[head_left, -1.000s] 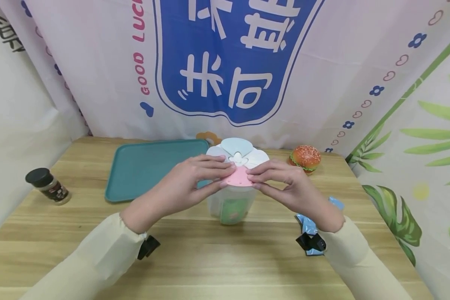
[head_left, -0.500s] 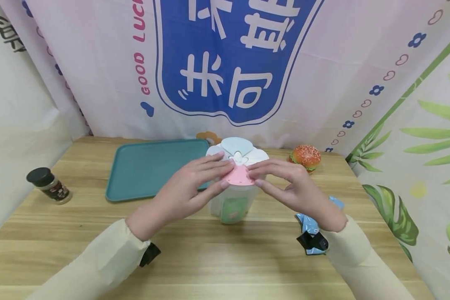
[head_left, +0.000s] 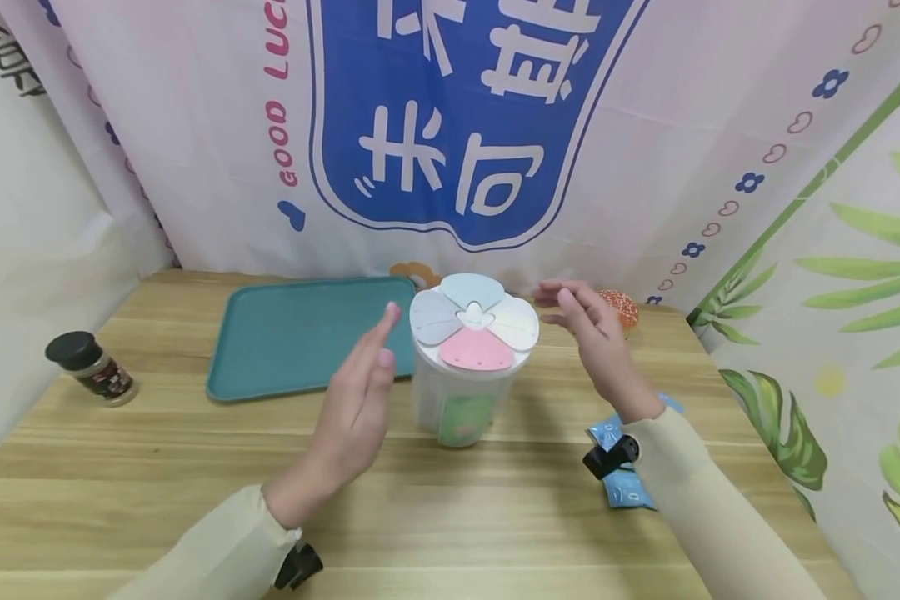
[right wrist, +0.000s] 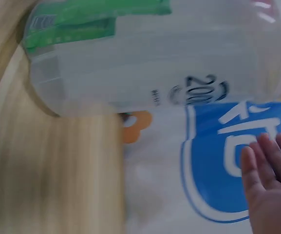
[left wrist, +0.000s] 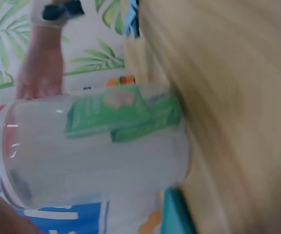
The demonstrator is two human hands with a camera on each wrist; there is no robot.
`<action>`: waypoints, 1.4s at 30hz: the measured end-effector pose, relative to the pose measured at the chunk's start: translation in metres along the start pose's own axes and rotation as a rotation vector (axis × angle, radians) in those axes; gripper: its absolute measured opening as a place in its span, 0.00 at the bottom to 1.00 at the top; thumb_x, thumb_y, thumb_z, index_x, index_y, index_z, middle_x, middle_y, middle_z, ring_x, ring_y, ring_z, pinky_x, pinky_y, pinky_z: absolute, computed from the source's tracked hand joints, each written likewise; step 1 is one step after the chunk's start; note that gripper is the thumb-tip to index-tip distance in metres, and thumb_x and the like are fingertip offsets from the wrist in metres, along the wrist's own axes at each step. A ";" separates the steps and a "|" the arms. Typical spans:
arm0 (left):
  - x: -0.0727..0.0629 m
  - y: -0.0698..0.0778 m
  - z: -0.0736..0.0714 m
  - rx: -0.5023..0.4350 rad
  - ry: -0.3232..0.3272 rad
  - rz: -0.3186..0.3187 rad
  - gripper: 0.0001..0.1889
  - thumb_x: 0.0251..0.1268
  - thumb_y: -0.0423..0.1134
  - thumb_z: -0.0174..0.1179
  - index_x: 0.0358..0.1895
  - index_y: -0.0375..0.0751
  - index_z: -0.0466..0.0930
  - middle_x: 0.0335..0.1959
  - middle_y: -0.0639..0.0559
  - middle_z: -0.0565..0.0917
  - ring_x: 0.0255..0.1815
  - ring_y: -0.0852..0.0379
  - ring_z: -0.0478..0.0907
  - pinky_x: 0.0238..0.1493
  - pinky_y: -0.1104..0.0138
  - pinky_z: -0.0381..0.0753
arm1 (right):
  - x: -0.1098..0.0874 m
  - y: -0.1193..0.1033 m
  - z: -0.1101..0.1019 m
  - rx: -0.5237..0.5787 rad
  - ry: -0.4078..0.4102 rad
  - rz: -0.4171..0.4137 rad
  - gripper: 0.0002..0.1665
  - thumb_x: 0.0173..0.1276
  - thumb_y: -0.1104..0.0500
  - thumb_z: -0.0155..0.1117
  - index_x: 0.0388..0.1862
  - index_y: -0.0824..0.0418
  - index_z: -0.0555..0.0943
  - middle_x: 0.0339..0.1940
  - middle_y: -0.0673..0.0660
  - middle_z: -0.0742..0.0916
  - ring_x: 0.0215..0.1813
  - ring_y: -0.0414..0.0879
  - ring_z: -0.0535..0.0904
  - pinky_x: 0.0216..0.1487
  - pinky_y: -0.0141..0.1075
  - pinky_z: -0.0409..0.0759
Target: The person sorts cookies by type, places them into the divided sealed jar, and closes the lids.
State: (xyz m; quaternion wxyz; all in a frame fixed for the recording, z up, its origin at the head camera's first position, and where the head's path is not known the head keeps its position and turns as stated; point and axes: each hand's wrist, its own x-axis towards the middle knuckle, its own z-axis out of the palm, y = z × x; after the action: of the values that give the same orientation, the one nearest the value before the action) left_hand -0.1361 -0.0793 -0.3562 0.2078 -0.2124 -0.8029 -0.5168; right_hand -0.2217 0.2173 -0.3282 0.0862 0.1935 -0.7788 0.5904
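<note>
A clear plastic canister [head_left: 427,396] stands upright on the table, its petal-shaped lid [head_left: 517,322] in pink, white, grey and pale blue lying flat on top. Green packets [left wrist: 125,112] show through its wall. To the left of the canister, my left hand [head_left: 352,408] hovers with fingers extended, apart from it. My right hand [head_left: 596,342] is raised on the other side, its fingers slightly bent, holding nothing; in the right wrist view the same hand [right wrist: 274,180] appears beside the lid end. "200" is printed on the canister's side in that view.
A teal tray [head_left: 307,333] lies behind left of the canister. A black-capped seasoning jar [head_left: 93,369] stands at far left. Behind my right hand sits a toy hamburger [head_left: 621,308], partly hidden. Blue packets [head_left: 626,487] lie under my right wrist. A printed cloth [head_left: 217,167] hangs behind the table.
Both hands have come off the pink petal of the lid and spread apart, the left one down to the left, the right one to the right. The canister has stayed in place.
</note>
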 end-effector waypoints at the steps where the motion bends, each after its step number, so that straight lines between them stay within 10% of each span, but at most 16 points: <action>1: -0.002 0.001 0.001 -0.039 -0.008 -0.055 0.27 0.89 0.40 0.33 0.83 0.36 0.57 0.84 0.44 0.63 0.86 0.46 0.58 0.86 0.60 0.56 | 0.002 0.006 0.001 0.025 -0.053 0.055 0.32 0.88 0.46 0.41 0.72 0.71 0.72 0.70 0.62 0.81 0.70 0.45 0.78 0.69 0.34 0.82; 7: -0.017 0.007 0.016 -0.207 -0.074 -0.373 0.33 0.90 0.52 0.25 0.83 0.33 0.51 0.85 0.42 0.57 0.87 0.45 0.53 0.87 0.49 0.50 | 0.006 0.030 0.012 0.211 -0.285 0.304 0.52 0.85 0.31 0.21 0.83 0.74 0.51 0.84 0.73 0.59 0.86 0.66 0.53 0.87 0.60 0.52; 12: -0.033 0.016 0.029 -0.271 -0.119 -0.503 0.35 0.89 0.56 0.23 0.84 0.34 0.45 0.87 0.42 0.49 0.88 0.43 0.47 0.87 0.45 0.45 | 0.006 0.042 0.024 0.390 -0.334 0.381 0.51 0.83 0.29 0.19 0.87 0.65 0.43 0.86 0.69 0.55 0.88 0.64 0.47 0.88 0.60 0.45; 42: -0.038 0.005 0.034 -0.280 -0.146 -0.444 0.33 0.90 0.50 0.28 0.82 0.27 0.51 0.85 0.36 0.53 0.87 0.39 0.49 0.86 0.44 0.48 | -0.010 0.043 0.025 0.456 -0.383 0.412 0.48 0.83 0.30 0.18 0.88 0.58 0.37 0.89 0.65 0.49 0.88 0.62 0.46 0.87 0.59 0.50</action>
State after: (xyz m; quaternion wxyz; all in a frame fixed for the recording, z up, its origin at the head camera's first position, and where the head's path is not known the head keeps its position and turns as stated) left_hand -0.1054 -0.0509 -0.3865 -0.0003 -0.0946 -0.7634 -0.6390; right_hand -0.2276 0.2049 -0.3772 -0.2274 0.1536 -0.6518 0.7070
